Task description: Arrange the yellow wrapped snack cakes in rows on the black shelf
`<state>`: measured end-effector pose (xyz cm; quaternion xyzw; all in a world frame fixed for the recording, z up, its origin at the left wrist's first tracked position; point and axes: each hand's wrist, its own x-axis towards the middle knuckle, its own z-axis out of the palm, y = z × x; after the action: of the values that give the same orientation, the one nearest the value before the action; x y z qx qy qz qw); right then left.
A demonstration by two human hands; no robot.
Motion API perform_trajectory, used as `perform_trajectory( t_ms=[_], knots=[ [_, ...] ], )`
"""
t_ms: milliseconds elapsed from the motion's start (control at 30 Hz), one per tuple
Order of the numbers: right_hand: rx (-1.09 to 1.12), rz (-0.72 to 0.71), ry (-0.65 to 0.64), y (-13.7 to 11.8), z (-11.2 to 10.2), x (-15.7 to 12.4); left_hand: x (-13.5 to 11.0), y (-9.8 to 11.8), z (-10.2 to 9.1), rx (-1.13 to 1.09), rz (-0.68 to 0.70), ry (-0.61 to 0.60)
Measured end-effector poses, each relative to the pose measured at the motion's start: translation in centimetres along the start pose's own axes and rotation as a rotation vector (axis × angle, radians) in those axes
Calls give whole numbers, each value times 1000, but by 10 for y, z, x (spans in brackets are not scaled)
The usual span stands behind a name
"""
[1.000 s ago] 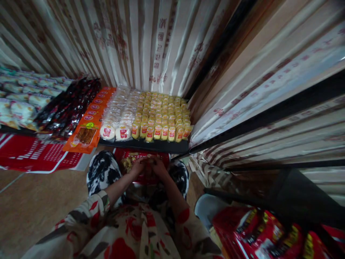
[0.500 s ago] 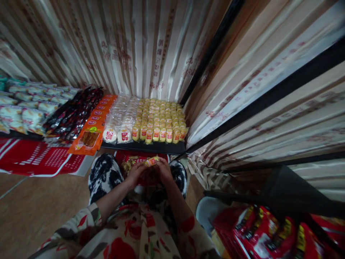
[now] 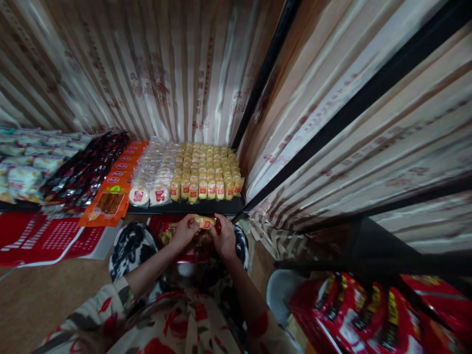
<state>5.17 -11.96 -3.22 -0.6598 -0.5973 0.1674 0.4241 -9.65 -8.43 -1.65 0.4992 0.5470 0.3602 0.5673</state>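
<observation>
Between my two hands is a small yellow snack packet with a red label, held by its ends. My left hand pinches its left end, and my right hand grips the right end. Below them, between my knees, a red basket holds more yellow packets, partly hidden by my hands and arms. Just beyond, on a low black shelf, similar yellow packets stand in tight rows. To their left are rows of round white packaged cakes.
Left along the shelf lie an orange snack bag, dark shiny packets and white bags. A red printed sheet hangs below. Pleated cloth and black bars close off the back and right. Red bags sit lower right.
The view has shifted slightly, so the shelf appears lower and further left. Both hands still hold the yellow packet, which has turned a little between the fingers.
</observation>
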Motion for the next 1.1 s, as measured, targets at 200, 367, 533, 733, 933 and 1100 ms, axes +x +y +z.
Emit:
perform_trajectory(
  t_ms=[200,367,533,733,933,1100],
  knots=[
    [-250,-240,31,0,-11,3,15,27,10,308,164,15],
    [-310,-221,109,0,-13,5,29,58,27,506,276,-11],
    [-326,-194,153,0,-13,12,51,83,47,642,428,-83],
    [-307,-149,192,5,-10,22,80,101,73,798,587,-196],
    [-276,-110,224,14,-6,30,97,109,97,914,624,-275],
    [-230,-61,233,23,-2,38,102,117,109,1034,596,-322]
  ],
)
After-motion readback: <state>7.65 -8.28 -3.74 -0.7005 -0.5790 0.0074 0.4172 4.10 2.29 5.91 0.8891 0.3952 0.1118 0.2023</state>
